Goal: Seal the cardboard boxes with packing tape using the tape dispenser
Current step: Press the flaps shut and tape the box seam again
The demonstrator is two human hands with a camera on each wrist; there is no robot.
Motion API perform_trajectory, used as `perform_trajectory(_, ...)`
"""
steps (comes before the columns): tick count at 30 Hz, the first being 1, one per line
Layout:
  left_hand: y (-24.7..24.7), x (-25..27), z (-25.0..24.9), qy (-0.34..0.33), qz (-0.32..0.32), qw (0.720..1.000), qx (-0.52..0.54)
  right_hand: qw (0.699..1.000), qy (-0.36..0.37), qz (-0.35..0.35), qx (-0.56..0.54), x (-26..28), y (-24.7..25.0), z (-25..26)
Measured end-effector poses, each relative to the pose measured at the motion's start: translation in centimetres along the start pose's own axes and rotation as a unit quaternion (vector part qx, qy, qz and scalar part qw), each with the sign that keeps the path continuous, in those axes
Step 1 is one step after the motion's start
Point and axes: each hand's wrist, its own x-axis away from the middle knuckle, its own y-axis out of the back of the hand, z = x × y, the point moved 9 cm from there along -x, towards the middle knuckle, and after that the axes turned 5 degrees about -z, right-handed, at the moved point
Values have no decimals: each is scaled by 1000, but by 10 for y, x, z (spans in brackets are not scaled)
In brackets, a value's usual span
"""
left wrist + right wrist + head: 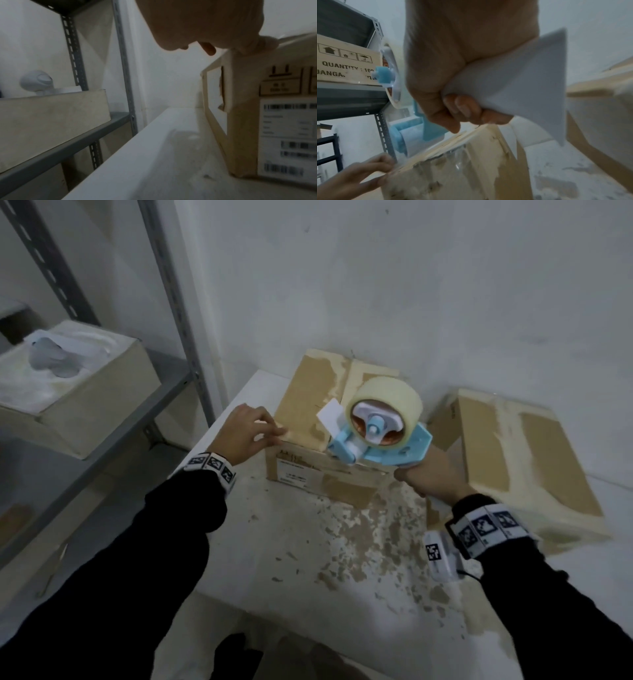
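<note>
A worn cardboard box [308,392] with old tape scraps stands on the white table [308,542] by the wall. My left hand [270,426] holds its near left corner, thumb on the top edge and fingers curled; the left wrist view shows this box [243,121] with printed labels on its side. My right hand [428,481] grips the handle of the blue and white tape dispenser [376,440], which carries a roll of clear tape [387,398]. The dispenser's front roller sits at the box's near top edge. Up close, the right hand [453,67] wraps round the white handle [522,81].
A second taped cardboard box [541,460] lies at the right, close to my right wrist. A grey metal rack [178,302] stands at the left with an open box [68,392] of white packing on its shelf. The tabletop in front carries torn tape residue.
</note>
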Motion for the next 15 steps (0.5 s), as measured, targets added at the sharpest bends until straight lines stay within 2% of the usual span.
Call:
perform_trajectory(4,2,-5,6,6,24,999,-32,1000,-1,-9,26,-4,-6,8)
perform_trajectory(7,-2,-16,-20,6,19,999,-25,999,-10,-26,24,-7,0,2)
perform_trajectory(9,-16,-23,-57,-47,15,999,-7,999,-9,-38,23,-9,4,2)
perform_trajectory(11,-41,-21,-87,-92,40,995,3,999,-7,-41,23,-10,5,3)
perform_trajectory(15,-59,-12,-87,-55,54,994,-73,999,-6,-28,27,-13,3,-3)
